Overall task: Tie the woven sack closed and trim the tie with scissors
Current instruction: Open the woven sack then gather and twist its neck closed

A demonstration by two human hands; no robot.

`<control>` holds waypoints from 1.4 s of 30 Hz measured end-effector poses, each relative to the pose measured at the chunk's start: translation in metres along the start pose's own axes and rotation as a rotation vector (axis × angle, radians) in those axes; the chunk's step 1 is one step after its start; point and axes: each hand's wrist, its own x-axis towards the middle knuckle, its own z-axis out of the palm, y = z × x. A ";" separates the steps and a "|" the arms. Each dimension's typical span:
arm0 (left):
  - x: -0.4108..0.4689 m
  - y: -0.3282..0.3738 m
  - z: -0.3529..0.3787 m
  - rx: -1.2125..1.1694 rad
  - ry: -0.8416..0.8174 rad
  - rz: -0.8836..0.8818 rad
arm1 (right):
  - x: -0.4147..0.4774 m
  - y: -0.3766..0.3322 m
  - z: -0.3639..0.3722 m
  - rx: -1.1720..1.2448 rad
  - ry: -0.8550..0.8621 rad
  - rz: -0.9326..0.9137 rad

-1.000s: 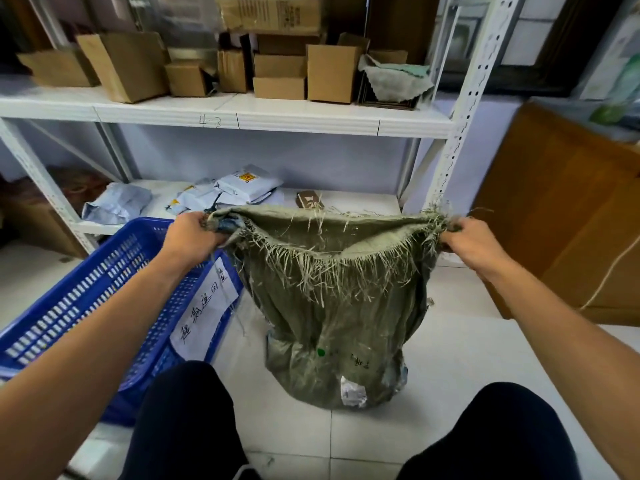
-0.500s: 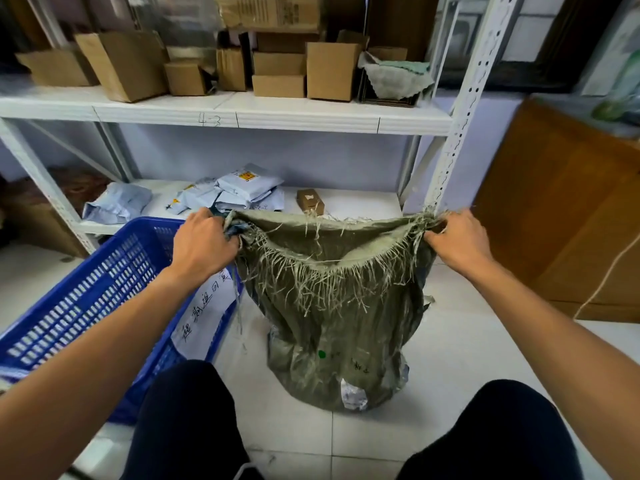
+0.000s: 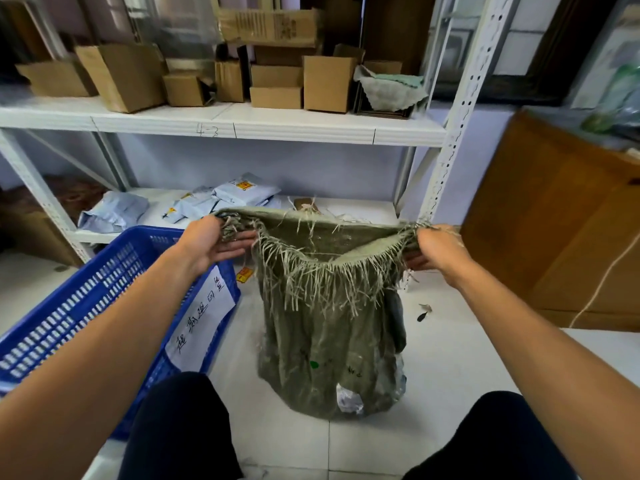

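Blue crate (image 3: 86,317) at near left on the tiled floor (image 3: 450,358), with a paper label (image 3: 202,322) on the wall facing the sack. It stands just beside the sack.

Left hand (image 3: 213,242): palm turned up, fingers (image 3: 239,247) loosely extended under the left corner of the sack's mouth. The thumb side seems to pin the frayed edge, but the grip is partly hidden by loose strands; it looks slack rather than tight.

Woven sack (image 3: 329,341): green, standing upright on the floor in the middle, between the person's knees and the white shelf (image 3: 242,124) beyond. It bulges at the base, so something is inside; a pale packet shows through a tear low down. The mouth is pulled wide and flat between the two hands. The rim is ragged, with long loose strands hanging over the near side.

Right hand (image 3: 438,249): closed round the right corner of the mouth, fingers curled under and pinching the fabric.

Far right: a wooden board (image 3: 554,220) leaning, with a pale string (image 3: 602,282) trailing down its face.

Progress, as I judge it: very early. The mouth is open, not gathered or twisted. No tie is on the sack and no scissors are in view. Left to do: bunch the neck, wrap and knot a tie, then trim. The string may be the tie material; cannot confirm.
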 end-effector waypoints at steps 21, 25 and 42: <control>0.007 -0.007 0.002 1.095 0.329 0.490 | -0.006 0.005 -0.009 -0.893 0.137 -0.406; -0.003 -0.009 0.013 1.251 0.354 0.711 | -0.007 0.000 -0.003 -1.021 0.064 -0.405; -0.010 -0.010 0.035 -0.002 -0.020 0.010 | -0.002 0.003 0.004 0.211 -0.227 0.240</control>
